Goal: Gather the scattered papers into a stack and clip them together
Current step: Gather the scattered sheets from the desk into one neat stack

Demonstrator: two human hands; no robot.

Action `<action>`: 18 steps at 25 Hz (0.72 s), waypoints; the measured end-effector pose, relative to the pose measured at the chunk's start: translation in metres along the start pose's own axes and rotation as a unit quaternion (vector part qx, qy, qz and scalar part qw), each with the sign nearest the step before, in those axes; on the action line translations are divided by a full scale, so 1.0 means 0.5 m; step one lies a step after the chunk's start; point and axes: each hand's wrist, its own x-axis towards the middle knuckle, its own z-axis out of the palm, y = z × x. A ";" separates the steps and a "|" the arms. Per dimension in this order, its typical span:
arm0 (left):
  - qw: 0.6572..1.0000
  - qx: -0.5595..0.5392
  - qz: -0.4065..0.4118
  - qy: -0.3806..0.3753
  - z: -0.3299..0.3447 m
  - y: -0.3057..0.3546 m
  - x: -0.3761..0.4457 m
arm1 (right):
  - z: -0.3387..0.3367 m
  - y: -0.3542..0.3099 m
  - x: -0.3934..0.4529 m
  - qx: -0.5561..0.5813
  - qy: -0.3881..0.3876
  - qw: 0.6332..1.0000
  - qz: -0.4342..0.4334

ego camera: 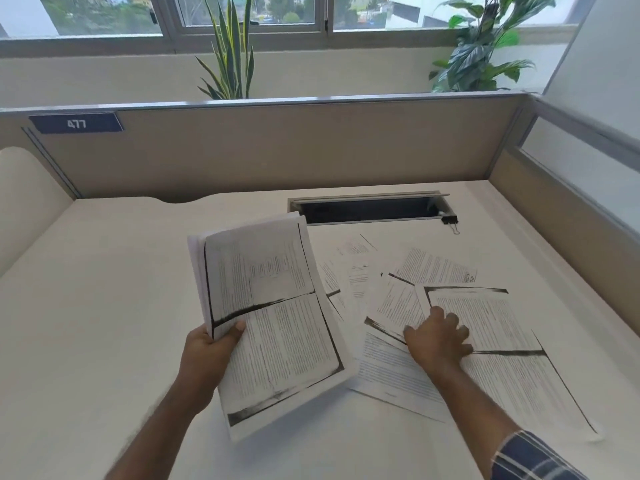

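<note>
Your left hand (207, 344) holds the gathered stack (266, 323) above the worktop (104, 306); the thumb lies on the top page and the other fingers are curled behind, at the left edge only. Your right hand (438, 336) rests on the loose sheets (485, 341) at the right, with the fingers bent and pressing down on the paper; I cannot tell if they already pinch a sheet or only push it.

The stack is gripped at one side and its pages are not aligned, so I think the far pages may fan out or slide away if you tilt it more. The loose sheets overlap each other, so when you drag one, the ones under it can move too, or a corner can fold. The nearest big sheet reaches toward the front right of the worktop, and a strong pull toward you might send it over the edge.

More sheets (356, 271) lie farther back, near the open cable slot (367, 209); a page pushed that way could slip into it. The binder clip (450, 221) waits just beside the right end of this slot, well apart from both hands. The left part of the worktop is free, good room for squaring the stack. The partition (277, 150) closes the back and the right side.
</note>
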 end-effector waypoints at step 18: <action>0.998 0.001 -0.031 -0.047 0.025 -0.006 0.017 | 0.005 0.018 0.046 -0.121 0.022 0.976 -0.179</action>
